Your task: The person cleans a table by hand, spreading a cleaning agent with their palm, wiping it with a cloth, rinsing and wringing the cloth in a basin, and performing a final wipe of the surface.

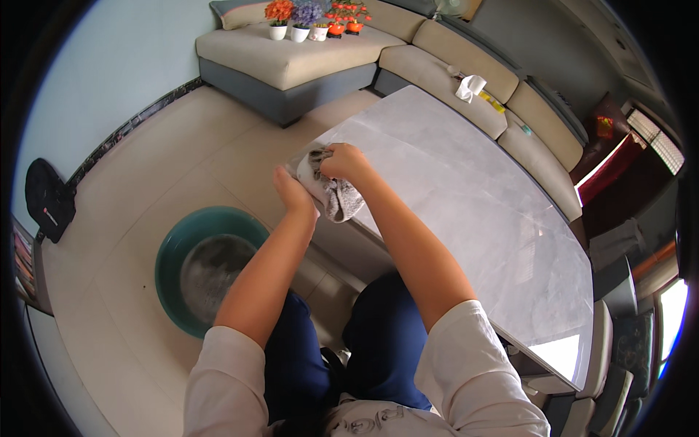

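A white flowerpot or similar small white vessel is held near the table's left corner. My left hand supports it from the left side, palm against it. My right hand grips a grey-and-white cloth and presses part of it to the top of the white vessel; the rest of the cloth hangs below. The vessel's exact kind is partly hidden by the cloth and hands. On the floor at the left stands a green basin with cloudy water, partly behind my left forearm.
The grey marble-patterned table stretches to the right. Beyond it runs a beige sectional sofa bearing potted artificial-looking flowers, tissue paper and a yellow packet. A black round-backed object leans on the left wall.
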`<control>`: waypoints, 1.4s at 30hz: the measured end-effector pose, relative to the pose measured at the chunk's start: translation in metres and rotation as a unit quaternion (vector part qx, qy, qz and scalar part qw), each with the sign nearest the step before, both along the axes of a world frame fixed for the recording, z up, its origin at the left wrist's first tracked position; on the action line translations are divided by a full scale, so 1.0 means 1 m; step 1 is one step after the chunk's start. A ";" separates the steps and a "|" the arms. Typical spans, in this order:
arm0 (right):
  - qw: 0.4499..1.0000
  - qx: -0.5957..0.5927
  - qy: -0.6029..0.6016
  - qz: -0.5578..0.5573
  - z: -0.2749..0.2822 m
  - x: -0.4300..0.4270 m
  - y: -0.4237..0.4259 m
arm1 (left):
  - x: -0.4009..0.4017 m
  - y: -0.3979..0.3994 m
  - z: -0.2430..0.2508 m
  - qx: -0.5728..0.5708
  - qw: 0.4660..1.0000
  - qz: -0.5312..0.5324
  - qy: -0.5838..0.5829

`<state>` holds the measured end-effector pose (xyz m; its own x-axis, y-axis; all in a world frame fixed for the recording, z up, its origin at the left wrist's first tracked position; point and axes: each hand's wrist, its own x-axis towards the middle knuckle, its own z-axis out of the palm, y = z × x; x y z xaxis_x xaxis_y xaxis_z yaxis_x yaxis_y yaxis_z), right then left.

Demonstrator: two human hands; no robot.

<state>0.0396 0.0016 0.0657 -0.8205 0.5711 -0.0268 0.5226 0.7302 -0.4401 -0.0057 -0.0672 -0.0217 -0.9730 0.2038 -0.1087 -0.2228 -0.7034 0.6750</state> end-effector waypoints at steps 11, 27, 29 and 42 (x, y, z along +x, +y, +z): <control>0.963 -0.212 0.013 0.168 -0.051 -0.090 -0.117 | -0.061 -0.169 -0.020 0.047 0.969 -0.026 -0.240; 0.916 -0.264 0.066 0.296 -0.338 -0.101 -0.169 | -0.076 -0.261 -0.291 -0.187 0.935 -0.058 -0.295; 0.944 -0.243 0.057 0.217 -0.369 -0.098 -0.170 | -0.075 -0.246 -0.300 -0.296 0.917 -0.061 -0.260; 0.965 -0.176 -0.116 0.158 -0.399 -0.079 -0.166 | -0.069 -0.193 -0.343 -0.696 0.674 -0.247 -0.008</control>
